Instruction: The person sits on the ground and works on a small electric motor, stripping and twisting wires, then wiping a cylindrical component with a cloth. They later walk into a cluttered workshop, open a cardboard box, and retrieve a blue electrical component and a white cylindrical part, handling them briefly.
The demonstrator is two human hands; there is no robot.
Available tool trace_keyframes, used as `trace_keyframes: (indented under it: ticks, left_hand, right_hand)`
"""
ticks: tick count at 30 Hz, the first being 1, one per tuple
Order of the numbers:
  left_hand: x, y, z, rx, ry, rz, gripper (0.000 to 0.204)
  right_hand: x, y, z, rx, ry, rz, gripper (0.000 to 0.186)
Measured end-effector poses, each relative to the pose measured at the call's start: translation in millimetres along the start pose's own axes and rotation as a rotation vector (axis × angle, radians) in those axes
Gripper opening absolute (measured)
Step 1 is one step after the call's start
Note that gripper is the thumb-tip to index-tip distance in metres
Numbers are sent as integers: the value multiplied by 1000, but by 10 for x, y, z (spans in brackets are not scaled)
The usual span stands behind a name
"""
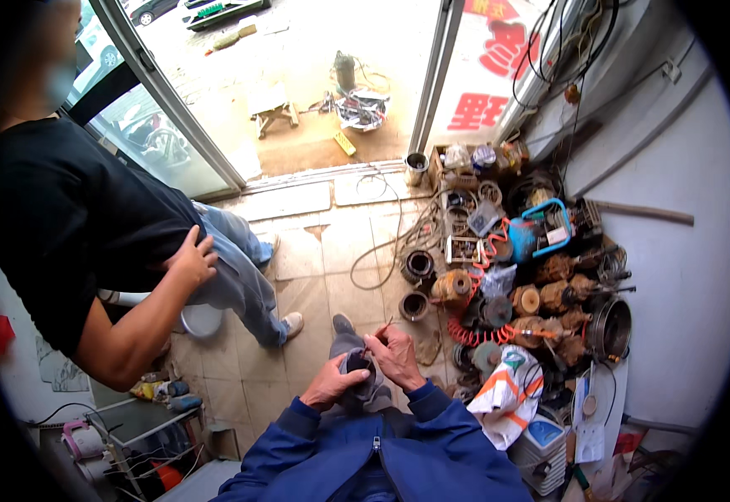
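Note:
Over my lap, my left hand (334, 385) is closed around a small dark round part (357, 363), its thumb lying along the near edge. What kind of part it is, I cannot make out. Close beside it, my right hand (397, 356) pinches a thin reddish stick-like thing (384, 329), whose lower end is near the dark part. Whether the two touch is too small to tell. Blue jacket sleeves cover both my forearms, and my grey shoe (342, 323) shows just beyond the hands.
At left stands a person in a black T-shirt (89, 192), one hand at the waist. Motor parts (541, 297), a blue-framed machine (541, 233) and a coiled orange hose (474, 335) crowd the right wall. Two dark metal rings (415, 305) sit on the tiles. Ahead is an open glass door (172, 100).

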State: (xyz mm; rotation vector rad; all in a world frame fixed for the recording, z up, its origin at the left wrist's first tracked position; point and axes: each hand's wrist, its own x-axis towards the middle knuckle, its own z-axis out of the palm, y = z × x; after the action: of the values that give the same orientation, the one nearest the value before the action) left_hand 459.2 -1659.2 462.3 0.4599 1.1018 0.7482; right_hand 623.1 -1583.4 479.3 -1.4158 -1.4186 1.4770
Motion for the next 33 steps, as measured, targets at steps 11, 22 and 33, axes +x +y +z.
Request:
trace_keyframes:
  ticks: [11,22,33]
  left_hand:
    - [860,1037,-998,-106,-52,-48,42]
    - [2409,2668,-1258,-1018,126,345,38]
    - [3498,4268,-2015,-945,507,531,23]
  right_hand:
    - [1570,-487,478,-120,-164,-70,28]
    - [3395,-800,782,-19,-584,-123,107]
    - [5158,-2029,683,-284,-886,-143,86]
